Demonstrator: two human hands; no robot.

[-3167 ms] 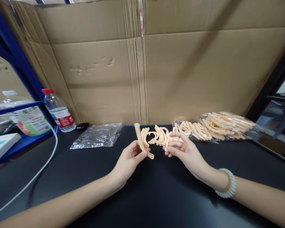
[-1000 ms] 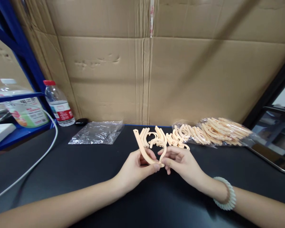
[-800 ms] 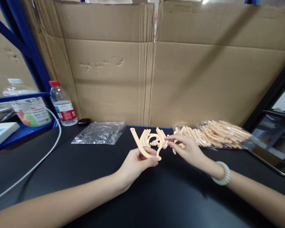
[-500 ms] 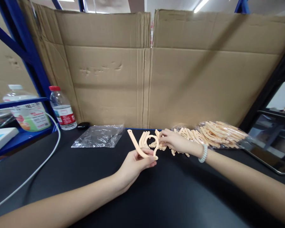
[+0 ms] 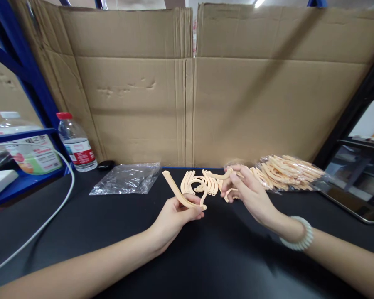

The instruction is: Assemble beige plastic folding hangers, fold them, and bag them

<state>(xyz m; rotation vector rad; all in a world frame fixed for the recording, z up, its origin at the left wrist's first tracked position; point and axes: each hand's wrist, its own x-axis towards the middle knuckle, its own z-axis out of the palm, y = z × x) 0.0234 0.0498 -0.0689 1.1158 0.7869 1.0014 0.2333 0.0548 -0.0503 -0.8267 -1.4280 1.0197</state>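
Observation:
My left hand is closed on a beige plastic clothes-hanger arm, which slants up to the left. A thin curved hook rises from the same grip, at the arm's lower end by my fingertips. To the right, my right hand pinches another beige hanger arm, raised above the table with one end pointing left. Behind both hands lie loose hanger pieces, several arms side by side and some round hooks, partly hidden by my fingers.
A clear bag full of beige hanger pieces lies at the back right. Behind my left hand is a flat clear plastic bag. A red-capped bottle, a black mouse-like object and a white cable are at left. Cardboard walls the back.
My right hand has come up and back from the loose pieces, now with a hanger arm between its fingers. My left hand keeps its hold, with little movement.

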